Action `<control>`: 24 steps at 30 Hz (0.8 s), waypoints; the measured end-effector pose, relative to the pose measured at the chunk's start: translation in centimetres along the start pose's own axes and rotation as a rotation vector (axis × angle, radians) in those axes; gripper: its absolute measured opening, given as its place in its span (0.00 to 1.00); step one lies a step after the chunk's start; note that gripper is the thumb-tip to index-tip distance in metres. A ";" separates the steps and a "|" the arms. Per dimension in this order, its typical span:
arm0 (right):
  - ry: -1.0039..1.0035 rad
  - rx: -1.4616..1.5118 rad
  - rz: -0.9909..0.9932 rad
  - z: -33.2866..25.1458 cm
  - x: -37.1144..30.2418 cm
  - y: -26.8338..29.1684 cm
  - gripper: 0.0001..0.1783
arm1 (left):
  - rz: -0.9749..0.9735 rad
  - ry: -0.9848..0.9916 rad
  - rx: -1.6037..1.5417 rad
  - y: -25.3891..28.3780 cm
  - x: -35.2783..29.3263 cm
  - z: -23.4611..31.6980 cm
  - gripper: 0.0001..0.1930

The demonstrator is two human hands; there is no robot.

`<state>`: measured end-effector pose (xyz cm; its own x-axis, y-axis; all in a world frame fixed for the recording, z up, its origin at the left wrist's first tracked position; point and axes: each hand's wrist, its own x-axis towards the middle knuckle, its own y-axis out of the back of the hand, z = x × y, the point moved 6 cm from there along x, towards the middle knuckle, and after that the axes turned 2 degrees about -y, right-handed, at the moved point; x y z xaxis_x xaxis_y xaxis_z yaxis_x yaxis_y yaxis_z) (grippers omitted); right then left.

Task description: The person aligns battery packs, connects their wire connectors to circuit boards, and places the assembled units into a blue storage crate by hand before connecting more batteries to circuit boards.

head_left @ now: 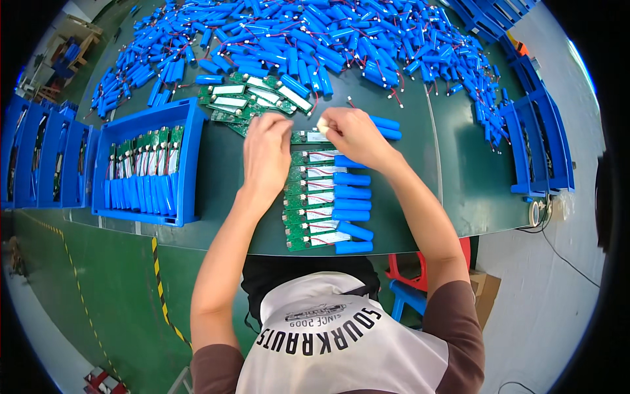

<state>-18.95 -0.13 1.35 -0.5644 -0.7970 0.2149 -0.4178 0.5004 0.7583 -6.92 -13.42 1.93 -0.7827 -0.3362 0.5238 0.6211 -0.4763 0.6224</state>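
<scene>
My left hand (265, 154) is at the left end of a green circuit board (307, 137), its fingers bent together; what they hold, if anything, is hidden. Over the same board's right part, my right hand (357, 136) pinches a small whitish piece (322, 125) whose kind I cannot make out. Blue cylindrical batteries (386, 129) lie just beyond the right hand. Below both hands runs a column of green boards (296, 197) with white strips. Each is joined by thin red wires to a blue battery (352, 194) at its right.
A loose stack of green boards (230, 102) lies behind my left hand. Farther back spreads a big heap of blue wired batteries (315, 33). A blue bin (190, 157) at the left holds upright board-and-battery sets. More blue bins (548, 144) stand at the right edge, near a tape roll (533, 213).
</scene>
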 end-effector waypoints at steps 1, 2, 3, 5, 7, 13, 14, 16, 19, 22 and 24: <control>0.035 0.005 -0.019 -0.5 0.6 -0.5 0.05 | -0.063 -0.037 0.031 -0.5 -0.5 0.0 0.09; 0.037 0.008 -0.023 -0.7 0.9 -0.9 0.05 | -0.127 -0.074 0.062 -1.0 -1.1 0.1 0.09; 0.025 -0.028 -0.066 -0.8 1.1 -1.5 0.05 | -0.129 -0.063 0.038 -1.3 -1.6 0.2 0.10; 0.039 -0.087 -0.109 -0.6 0.8 -2.2 0.05 | -0.129 -0.063 0.024 -1.5 -2.4 0.4 0.10; 0.042 -0.069 -0.107 -0.8 0.2 -2.1 0.05 | -0.108 -0.078 0.018 -1.5 -3.0 0.7 0.12; 0.045 -0.074 -0.079 -1.4 -0.4 -2.1 0.05 | -0.101 -0.139 0.058 -1.9 -3.4 1.0 0.13; 0.060 -0.092 -0.064 -1.4 -0.4 -2.1 0.05 | -0.103 -0.136 0.054 -1.9 -3.4 0.9 0.13; 0.076 -0.129 -0.066 -1.5 -0.5 -2.4 0.05 | -0.105 -0.158 0.051 -1.9 -3.3 0.9 0.12; 0.068 -0.203 -0.078 -2.2 -0.5 -2.8 0.06 | -0.106 -0.150 0.039 -1.7 -3.0 0.9 0.10; 0.002 -0.244 -0.069 -2.4 -0.6 -3.3 0.07 | -0.116 -0.149 0.028 -1.7 -2.8 0.9 0.09; -0.039 -0.249 -0.042 -2.5 -0.7 -3.5 0.07 | -0.114 -0.153 0.007 -1.7 -2.5 0.9 0.08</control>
<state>-15.34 -2.12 0.07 -0.5797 -0.7990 0.1597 -0.2557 0.3644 0.8954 -5.95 -11.06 0.04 -0.8332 -0.1525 0.5315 0.5293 -0.4981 0.6868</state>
